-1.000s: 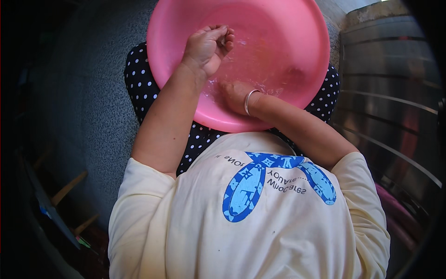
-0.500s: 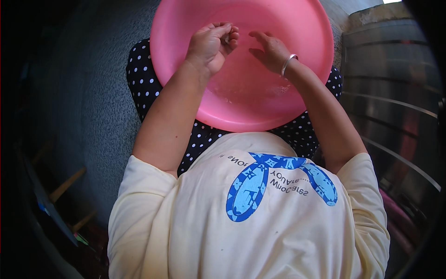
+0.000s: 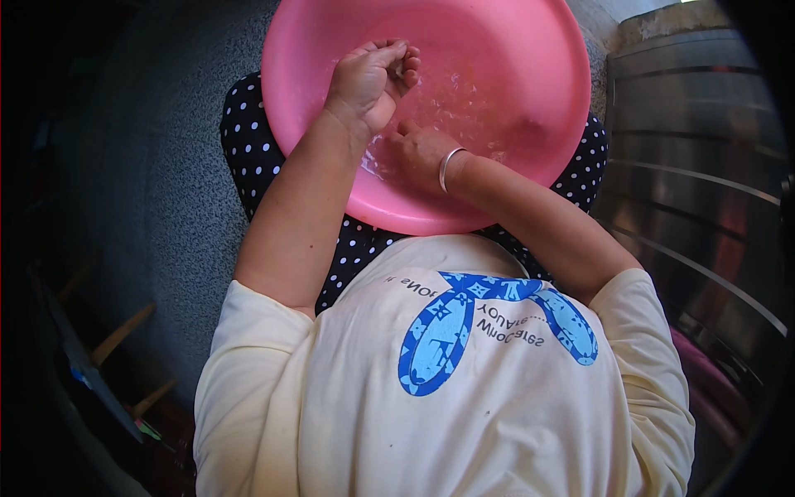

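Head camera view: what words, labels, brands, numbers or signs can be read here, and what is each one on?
Cream T-shirt: dark lettering across the front; I don't copy out wording.
Blue print on that shirt: light and dark blue, with small emblems, likewise not copied.
Pink basin: no lettering visible.
Bangle: too small to tell any marking.

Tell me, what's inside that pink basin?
The pink basin holds clear, rippled water. The right hand, wearing a silvery bracelet, is low inside; the left hand is curled over the basin. The hands hide what is beneath them; whether the left holds anything is unclear.
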Demonstrator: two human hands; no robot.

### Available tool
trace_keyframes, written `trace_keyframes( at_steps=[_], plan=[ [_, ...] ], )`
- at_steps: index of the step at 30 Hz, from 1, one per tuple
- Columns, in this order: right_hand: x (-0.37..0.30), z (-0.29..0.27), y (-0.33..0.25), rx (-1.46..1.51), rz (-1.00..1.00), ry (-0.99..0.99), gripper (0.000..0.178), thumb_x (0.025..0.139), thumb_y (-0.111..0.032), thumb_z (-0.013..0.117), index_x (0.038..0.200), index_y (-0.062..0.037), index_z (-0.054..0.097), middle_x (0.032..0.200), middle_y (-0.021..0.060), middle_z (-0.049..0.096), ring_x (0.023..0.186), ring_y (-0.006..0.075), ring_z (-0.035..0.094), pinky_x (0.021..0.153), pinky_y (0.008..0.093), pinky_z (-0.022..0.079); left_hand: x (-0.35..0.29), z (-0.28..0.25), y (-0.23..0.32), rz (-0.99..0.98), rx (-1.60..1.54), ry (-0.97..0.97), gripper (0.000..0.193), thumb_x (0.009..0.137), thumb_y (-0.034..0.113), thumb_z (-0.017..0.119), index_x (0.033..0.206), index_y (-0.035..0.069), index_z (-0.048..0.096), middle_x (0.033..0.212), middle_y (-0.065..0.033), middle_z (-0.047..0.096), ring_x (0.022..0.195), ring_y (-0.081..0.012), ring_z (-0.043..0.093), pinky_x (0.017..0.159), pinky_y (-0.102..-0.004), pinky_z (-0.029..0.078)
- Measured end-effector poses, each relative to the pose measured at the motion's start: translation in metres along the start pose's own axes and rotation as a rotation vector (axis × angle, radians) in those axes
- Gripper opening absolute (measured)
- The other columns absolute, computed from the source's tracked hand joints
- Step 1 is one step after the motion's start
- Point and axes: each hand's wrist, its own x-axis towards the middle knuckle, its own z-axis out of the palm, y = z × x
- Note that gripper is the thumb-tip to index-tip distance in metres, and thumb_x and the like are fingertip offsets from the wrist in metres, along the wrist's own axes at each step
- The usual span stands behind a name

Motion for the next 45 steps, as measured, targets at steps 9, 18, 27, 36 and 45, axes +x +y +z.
trace_keyframes(
  at_steps=[9,18,27,36,45],
  plan=[
    [-0.019,-0.055,0.019,0.195,0.034,0.200,0.017,0.078,-0.015,0.047,0.087,-0.0037,0.056,0.074,0.0193,0.057,0.073,0.0338,0.056,0.068,0.0394,0.044,-0.001,-0.004,0.000,0.005,-0.001,-0.003,0.004,0.081,0.004,0.047,0.082,0.001,0.050,0.077,-0.0070,0.054,0.068,-0.0129,0.053,0.059,-0.0226,0.046],
    [-0.012,-0.057,0.093,-0.104,0.323,0.349,0.018,0.078,-0.016,0.050,0.092,-0.0045,0.052,0.084,0.0159,0.057,0.079,0.0305,0.055,0.072,0.0370,0.042,-0.004,0.001,0.004,0.006,-0.004,-0.002,0.005,0.081,0.004,0.047,0.081,0.001,0.051,0.077,-0.0069,0.054,0.068,-0.0127,0.052,0.059,-0.0226,0.046],
    [-0.019,-0.021,0.018,-0.067,0.254,-0.081,0.036,0.076,-0.014,0.045,0.107,0.0020,0.041,0.101,0.0251,0.050,0.090,0.0354,0.053,0.080,0.0388,0.041,-0.003,0.000,0.002,0.000,0.007,0.017,0.004,0.081,0.004,0.048,0.083,0.001,0.050,0.077,-0.0069,0.054,0.068,-0.0125,0.052,0.059,-0.0223,0.046],
    [-0.023,-0.006,-0.011,0.124,0.158,-0.089,0.019,0.075,-0.010,0.042,0.089,0.0023,0.050,0.083,0.0232,0.055,0.084,0.0356,0.053,0.076,0.0398,0.041,0.000,-0.001,0.001,-0.013,0.012,0.002,0.004,0.081,0.004,0.048,0.083,0.002,0.050,0.077,-0.0069,0.054,0.068,-0.0128,0.052,0.059,-0.0223,0.046],
    [-0.020,-0.070,0.040,0.198,0.024,0.391,0.012,0.079,-0.013,0.049,0.085,-0.0031,0.054,0.072,0.0148,0.056,0.068,0.0274,0.057,0.062,0.0338,0.044,-0.001,-0.006,-0.001,-0.004,-0.005,-0.003,0.004,0.081,0.003,0.047,0.082,0.001,0.050,0.077,-0.0072,0.054,0.068,-0.0129,0.052,0.059,-0.0220,0.046]
  ],
)
